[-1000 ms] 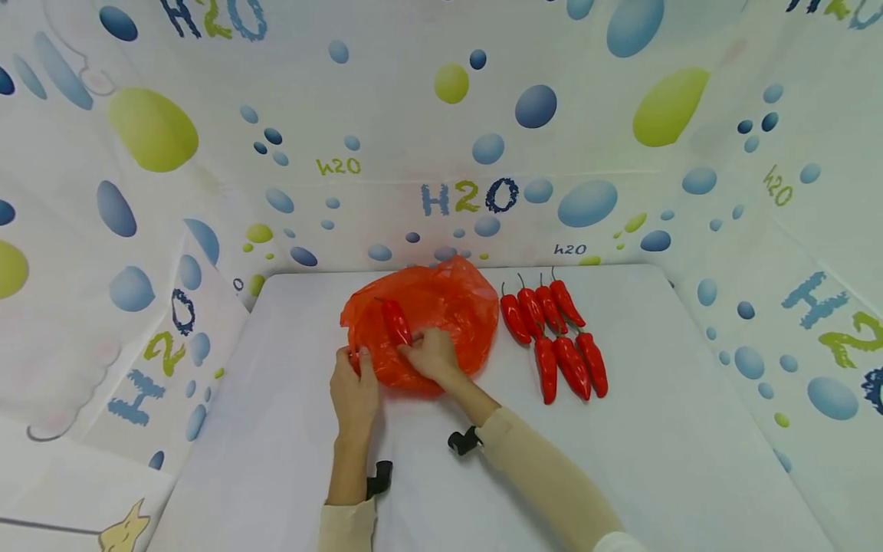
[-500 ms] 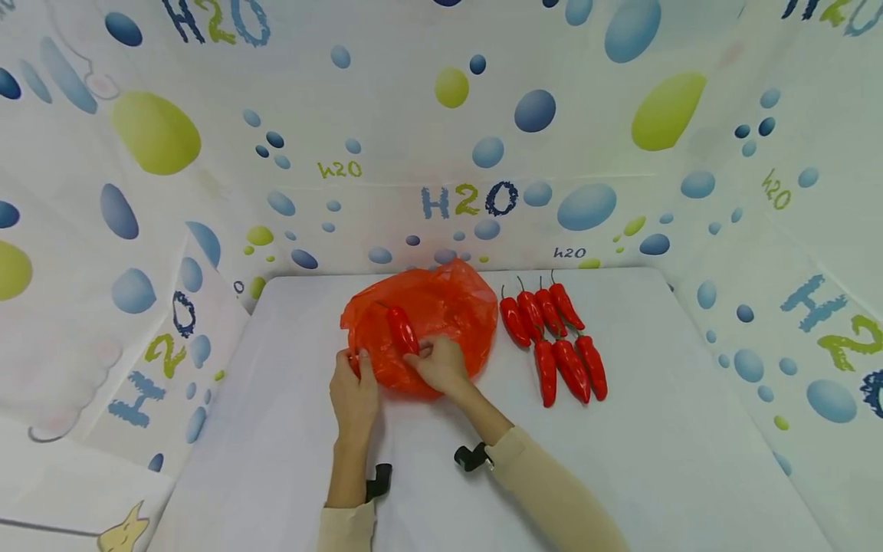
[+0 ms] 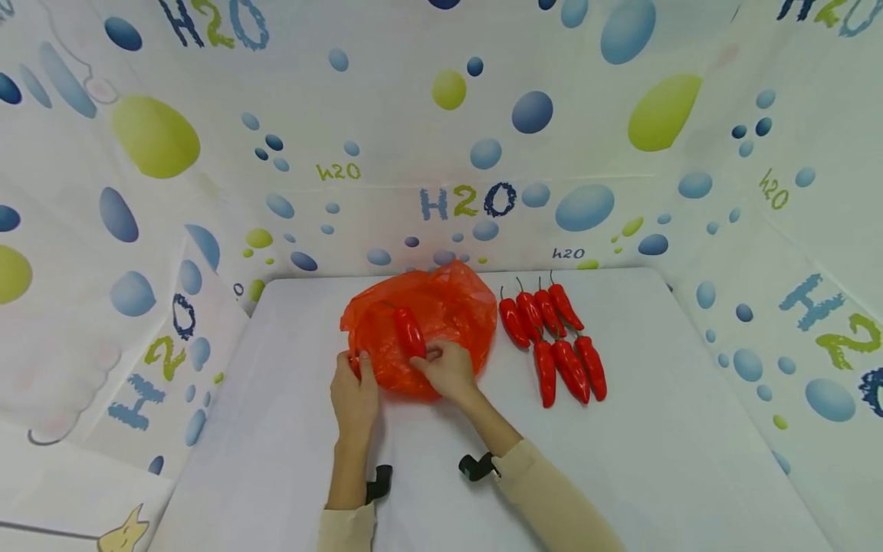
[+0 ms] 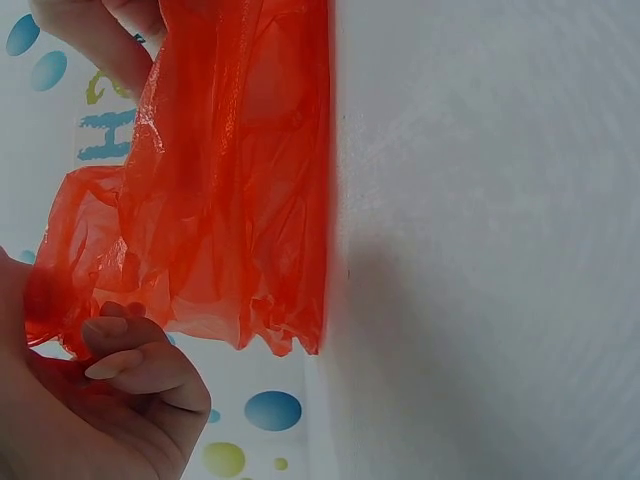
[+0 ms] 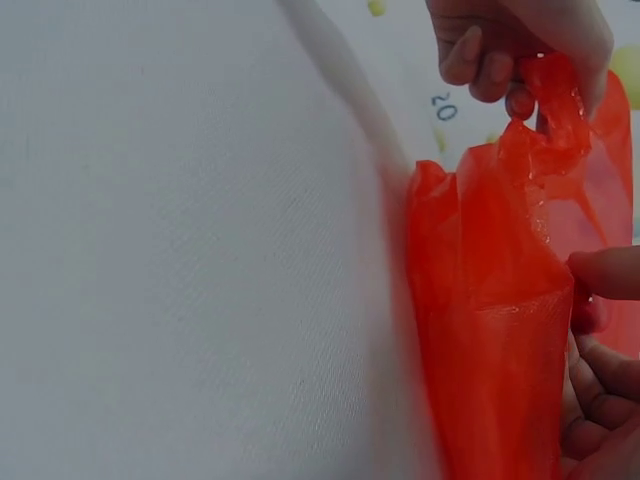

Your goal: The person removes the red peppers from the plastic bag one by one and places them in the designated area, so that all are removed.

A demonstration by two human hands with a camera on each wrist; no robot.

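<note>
A crumpled red plastic bag [image 3: 451, 303] lies at the back middle of the white table. My left hand [image 3: 355, 399] grips its near left edge; in the left wrist view the fingers of this hand [image 4: 140, 385] curl around gathered plastic. With thumb and fingers, my right hand [image 3: 450, 373] pinches the near end of a shiny red chili pepper [image 3: 409, 330] at the bag's opening, stem pointing away from me. In the right wrist view only a small part of the pepper [image 5: 588, 314] shows between thumb and fingers, behind the bag's wall [image 5: 490, 340].
Right of the bag, several red chili peppers [image 3: 571, 369] lie in two rows, stems pointing away. The white table [image 3: 676, 429] meets a patterned wall sheet [image 3: 386, 100] at the back and sides.
My right hand has moved a little to the right and nearer to me, bringing the chili pepper with it. The left hand keeps its place on the bag's edge.
</note>
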